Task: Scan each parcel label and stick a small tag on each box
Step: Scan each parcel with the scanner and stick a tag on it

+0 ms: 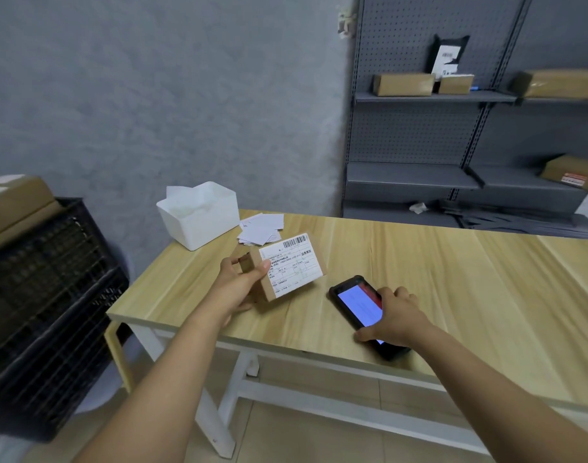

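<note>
Left hand [239, 279] grips small brown box [286, 272], white barcoded label [291, 264] up.

1 view only, head-mounted, wide-angle, so nothing is shared with a second view. Looks forward and down from above the near edge of the wooden table [419, 262], both forearms entering from the bottom. Left hand [239, 279] and right hand [394, 315] sit close, mid-frame. Faces the grey wall [152, 95]; shelving [436, 96] recedes at upper right. Frame edges bend, probably lens distortion. Black crate [45, 295] at left margin.
</note>
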Demonstrator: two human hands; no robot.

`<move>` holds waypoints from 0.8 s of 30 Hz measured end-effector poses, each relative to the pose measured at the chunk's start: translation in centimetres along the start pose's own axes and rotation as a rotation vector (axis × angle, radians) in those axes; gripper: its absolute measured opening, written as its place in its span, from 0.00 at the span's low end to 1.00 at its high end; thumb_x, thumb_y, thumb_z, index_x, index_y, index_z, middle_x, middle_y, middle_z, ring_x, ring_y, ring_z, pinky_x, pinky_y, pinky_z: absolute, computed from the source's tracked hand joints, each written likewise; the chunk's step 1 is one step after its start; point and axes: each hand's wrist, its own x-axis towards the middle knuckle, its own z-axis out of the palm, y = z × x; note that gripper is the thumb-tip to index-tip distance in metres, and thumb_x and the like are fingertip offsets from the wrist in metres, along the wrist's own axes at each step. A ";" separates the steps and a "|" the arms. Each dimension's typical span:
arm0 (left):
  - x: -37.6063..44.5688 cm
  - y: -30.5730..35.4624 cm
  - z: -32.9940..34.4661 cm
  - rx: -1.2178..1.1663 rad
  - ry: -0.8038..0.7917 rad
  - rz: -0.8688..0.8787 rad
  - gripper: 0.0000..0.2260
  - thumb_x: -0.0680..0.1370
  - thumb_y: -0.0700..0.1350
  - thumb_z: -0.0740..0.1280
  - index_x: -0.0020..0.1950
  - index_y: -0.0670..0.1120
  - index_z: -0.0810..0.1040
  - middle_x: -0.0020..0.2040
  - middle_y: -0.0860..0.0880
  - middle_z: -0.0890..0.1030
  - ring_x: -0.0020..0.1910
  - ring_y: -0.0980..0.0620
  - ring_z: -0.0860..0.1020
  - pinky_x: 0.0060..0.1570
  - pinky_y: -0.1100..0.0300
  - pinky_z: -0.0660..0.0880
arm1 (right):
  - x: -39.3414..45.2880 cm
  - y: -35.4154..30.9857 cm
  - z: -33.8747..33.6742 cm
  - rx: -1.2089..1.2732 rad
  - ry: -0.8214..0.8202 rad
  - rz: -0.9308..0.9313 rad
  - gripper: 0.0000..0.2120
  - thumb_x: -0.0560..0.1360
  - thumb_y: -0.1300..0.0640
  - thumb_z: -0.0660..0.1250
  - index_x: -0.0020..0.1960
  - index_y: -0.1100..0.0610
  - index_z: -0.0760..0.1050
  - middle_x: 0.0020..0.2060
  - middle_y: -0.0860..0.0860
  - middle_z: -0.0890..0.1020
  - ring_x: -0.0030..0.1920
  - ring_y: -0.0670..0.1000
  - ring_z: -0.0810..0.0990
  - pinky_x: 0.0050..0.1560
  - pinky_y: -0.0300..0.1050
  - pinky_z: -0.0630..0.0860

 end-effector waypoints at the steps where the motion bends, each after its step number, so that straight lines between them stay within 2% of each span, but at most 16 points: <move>1: -0.1 -0.2 0.0 -0.007 0.010 -0.008 0.33 0.70 0.59 0.74 0.68 0.54 0.60 0.59 0.52 0.79 0.55 0.51 0.79 0.42 0.54 0.76 | -0.2 0.1 0.0 0.014 0.004 0.006 0.46 0.56 0.35 0.76 0.66 0.53 0.63 0.54 0.51 0.65 0.57 0.54 0.65 0.53 0.46 0.71; 4: -0.4 -0.5 0.3 -0.035 0.023 -0.009 0.33 0.71 0.58 0.74 0.69 0.53 0.60 0.58 0.52 0.80 0.56 0.51 0.79 0.45 0.53 0.76 | -0.5 0.4 -0.6 0.072 0.017 -0.010 0.42 0.56 0.40 0.78 0.62 0.55 0.64 0.52 0.50 0.63 0.51 0.52 0.70 0.45 0.43 0.71; 7: -0.6 -0.1 0.6 -0.080 0.021 0.010 0.33 0.71 0.55 0.74 0.70 0.52 0.60 0.57 0.51 0.81 0.53 0.51 0.80 0.42 0.55 0.77 | -0.9 0.6 -2.3 0.141 0.028 -0.061 0.39 0.57 0.43 0.79 0.59 0.56 0.64 0.53 0.50 0.64 0.44 0.49 0.73 0.39 0.41 0.72; 9: -0.6 0.1 0.8 -0.105 0.035 0.026 0.34 0.71 0.54 0.75 0.70 0.52 0.60 0.57 0.50 0.81 0.52 0.50 0.80 0.43 0.54 0.77 | -1.3 0.5 -3.4 0.150 0.041 -0.129 0.38 0.56 0.43 0.78 0.58 0.55 0.64 0.52 0.49 0.65 0.44 0.48 0.73 0.40 0.42 0.73; 12: -0.5 0.3 0.9 -0.108 0.051 0.052 0.36 0.70 0.53 0.76 0.72 0.51 0.60 0.59 0.49 0.80 0.54 0.47 0.80 0.52 0.48 0.77 | -1.8 0.0 -5.0 0.148 0.056 -0.225 0.36 0.56 0.42 0.77 0.57 0.53 0.64 0.50 0.47 0.66 0.45 0.47 0.73 0.38 0.40 0.72; 13: -0.5 0.4 0.9 -0.106 0.054 0.057 0.37 0.70 0.53 0.76 0.72 0.50 0.59 0.60 0.49 0.80 0.55 0.47 0.80 0.52 0.48 0.77 | -2.0 -0.2 -5.5 0.141 0.065 -0.253 0.35 0.56 0.42 0.77 0.56 0.52 0.64 0.49 0.47 0.66 0.45 0.46 0.73 0.37 0.39 0.72; 17: -0.4 0.8 1.2 -0.106 0.077 0.076 0.35 0.71 0.50 0.76 0.72 0.50 0.60 0.61 0.49 0.78 0.56 0.48 0.79 0.39 0.56 0.76 | -2.3 -1.1 -7.1 0.108 0.078 -0.324 0.34 0.58 0.43 0.76 0.57 0.52 0.65 0.49 0.45 0.67 0.44 0.45 0.72 0.37 0.37 0.71; 24: 0.3 0.9 1.3 -0.099 0.096 0.084 0.35 0.71 0.48 0.76 0.71 0.49 0.60 0.61 0.49 0.78 0.56 0.47 0.78 0.47 0.53 0.78 | -2.7 -0.8 -8.5 0.067 0.062 -0.332 0.33 0.59 0.42 0.76 0.57 0.51 0.65 0.50 0.47 0.68 0.47 0.47 0.73 0.44 0.41 0.75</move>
